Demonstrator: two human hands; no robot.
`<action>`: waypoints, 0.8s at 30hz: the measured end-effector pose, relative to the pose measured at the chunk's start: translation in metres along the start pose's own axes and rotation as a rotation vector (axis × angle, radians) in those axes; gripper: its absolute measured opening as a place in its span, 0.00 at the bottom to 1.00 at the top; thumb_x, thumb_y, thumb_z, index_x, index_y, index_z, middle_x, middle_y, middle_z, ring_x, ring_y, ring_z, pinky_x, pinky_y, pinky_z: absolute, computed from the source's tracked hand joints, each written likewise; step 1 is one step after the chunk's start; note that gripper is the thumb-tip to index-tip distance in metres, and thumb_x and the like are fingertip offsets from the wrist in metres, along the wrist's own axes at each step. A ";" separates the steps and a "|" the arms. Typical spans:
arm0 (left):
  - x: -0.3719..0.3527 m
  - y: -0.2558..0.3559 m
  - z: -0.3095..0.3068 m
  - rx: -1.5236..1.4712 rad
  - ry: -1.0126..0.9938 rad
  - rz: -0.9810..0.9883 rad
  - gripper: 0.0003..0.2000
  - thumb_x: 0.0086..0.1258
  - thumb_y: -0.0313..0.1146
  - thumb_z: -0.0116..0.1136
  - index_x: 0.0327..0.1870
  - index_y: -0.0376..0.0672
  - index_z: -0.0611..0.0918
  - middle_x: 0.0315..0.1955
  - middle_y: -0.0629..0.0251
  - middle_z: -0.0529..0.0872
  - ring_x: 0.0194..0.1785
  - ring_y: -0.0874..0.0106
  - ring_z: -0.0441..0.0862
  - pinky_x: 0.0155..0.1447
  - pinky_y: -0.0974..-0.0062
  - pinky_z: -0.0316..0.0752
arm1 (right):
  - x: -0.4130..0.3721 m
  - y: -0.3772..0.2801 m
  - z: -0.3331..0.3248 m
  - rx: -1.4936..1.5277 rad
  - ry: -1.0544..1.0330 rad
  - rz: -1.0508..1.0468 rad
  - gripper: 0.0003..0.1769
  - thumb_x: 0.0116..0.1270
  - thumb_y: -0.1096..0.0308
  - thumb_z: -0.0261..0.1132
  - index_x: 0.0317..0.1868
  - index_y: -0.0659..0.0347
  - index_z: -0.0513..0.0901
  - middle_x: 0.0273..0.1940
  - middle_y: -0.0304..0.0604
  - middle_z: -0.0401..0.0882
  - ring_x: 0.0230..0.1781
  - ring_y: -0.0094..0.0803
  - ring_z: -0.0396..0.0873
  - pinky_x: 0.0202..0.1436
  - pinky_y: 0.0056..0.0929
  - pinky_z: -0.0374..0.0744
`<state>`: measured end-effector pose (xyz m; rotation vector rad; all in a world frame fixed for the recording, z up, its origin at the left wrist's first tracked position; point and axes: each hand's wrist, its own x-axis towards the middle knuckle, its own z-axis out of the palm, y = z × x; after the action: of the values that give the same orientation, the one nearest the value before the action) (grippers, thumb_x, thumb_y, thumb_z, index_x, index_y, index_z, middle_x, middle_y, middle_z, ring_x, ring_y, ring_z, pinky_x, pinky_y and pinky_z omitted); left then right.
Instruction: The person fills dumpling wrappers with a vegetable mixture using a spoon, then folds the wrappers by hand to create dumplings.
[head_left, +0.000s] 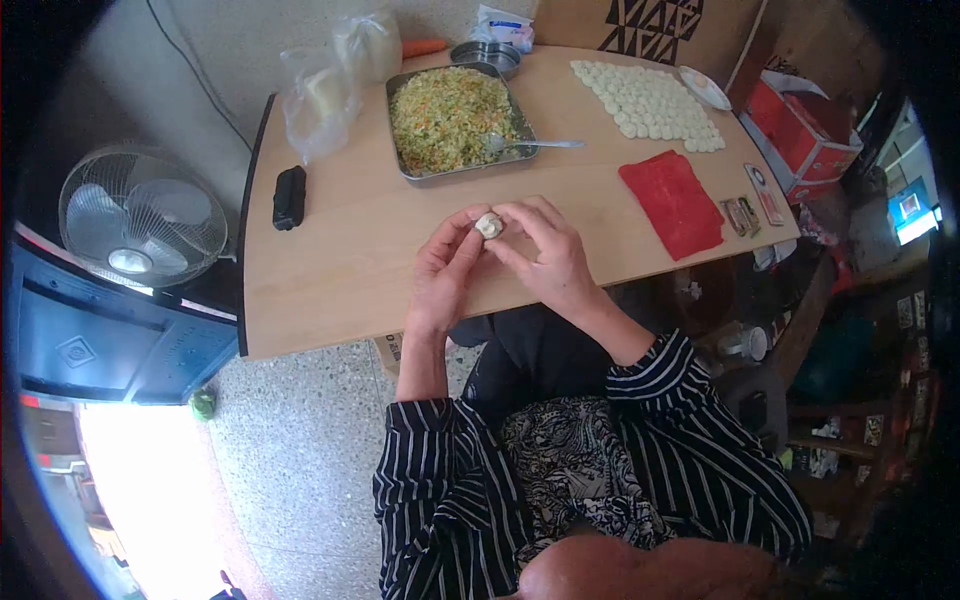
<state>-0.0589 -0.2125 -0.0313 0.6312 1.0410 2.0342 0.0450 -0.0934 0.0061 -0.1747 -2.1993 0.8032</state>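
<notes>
A small pale piece of dough (pixel 489 225) is held up over the near part of the table, pinched between both hands. My left hand (pixel 445 262) grips it from the left with thumb and fingers. From the right, the thumb and fingertips of my right hand (pixel 546 255) close on it. Its top looks folded; whether anything is inside is hidden. Just beyond the hands stands a metal tray (pixel 440 181) heaped with chopped vegetable mix (pixel 450 115). A spoon (pixel 535 144) lies across its right side, bowl in the mix.
On the wooden table (pixel 330 270) are many small dough pieces (pixel 650 102), a red cloth (pixel 672 203), small packets (pixel 740 216), a black case (pixel 289 198), plastic bags (pixel 322 100), a carrot (pixel 424 47) and a round metal dish (pixel 487 58). A fan (pixel 143 217) stands left.
</notes>
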 end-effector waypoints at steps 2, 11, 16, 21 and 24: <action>-0.001 0.002 0.003 0.029 -0.002 0.016 0.16 0.79 0.28 0.51 0.64 0.37 0.76 0.54 0.65 0.83 0.57 0.76 0.80 0.61 0.77 0.76 | -0.001 0.006 0.004 -0.003 0.026 -0.036 0.17 0.58 0.73 0.72 0.47 0.63 0.79 0.41 0.47 0.79 0.43 0.46 0.80 0.45 0.38 0.80; -0.002 0.005 0.011 0.170 0.096 -0.045 0.18 0.80 0.30 0.49 0.67 0.33 0.73 0.58 0.57 0.80 0.60 0.69 0.79 0.62 0.71 0.77 | -0.006 0.009 0.009 0.051 0.036 0.002 0.11 0.64 0.69 0.67 0.45 0.62 0.79 0.38 0.49 0.78 0.40 0.49 0.79 0.42 0.43 0.79; 0.000 0.001 0.016 0.128 0.083 -0.073 0.19 0.81 0.32 0.47 0.67 0.31 0.72 0.58 0.55 0.80 0.60 0.67 0.79 0.62 0.69 0.77 | -0.006 0.013 0.007 0.019 0.057 -0.069 0.13 0.64 0.69 0.67 0.47 0.63 0.78 0.38 0.47 0.75 0.41 0.47 0.80 0.41 0.40 0.79; -0.004 -0.001 0.008 0.139 0.018 -0.056 0.20 0.81 0.33 0.49 0.67 0.31 0.72 0.60 0.55 0.79 0.59 0.67 0.80 0.61 0.68 0.79 | -0.013 0.012 0.004 0.095 -0.019 -0.035 0.13 0.65 0.70 0.66 0.48 0.63 0.78 0.39 0.47 0.75 0.39 0.47 0.80 0.41 0.41 0.81; -0.010 0.004 0.013 0.176 0.015 -0.067 0.20 0.81 0.32 0.48 0.67 0.30 0.72 0.60 0.52 0.79 0.60 0.65 0.80 0.63 0.66 0.78 | -0.014 0.018 0.000 0.092 -0.079 0.021 0.13 0.65 0.67 0.66 0.47 0.61 0.79 0.39 0.47 0.76 0.40 0.46 0.81 0.41 0.42 0.81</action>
<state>-0.0456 -0.2160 -0.0212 0.6634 1.2436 1.9057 0.0530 -0.0843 -0.0133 -0.1226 -2.2320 0.9348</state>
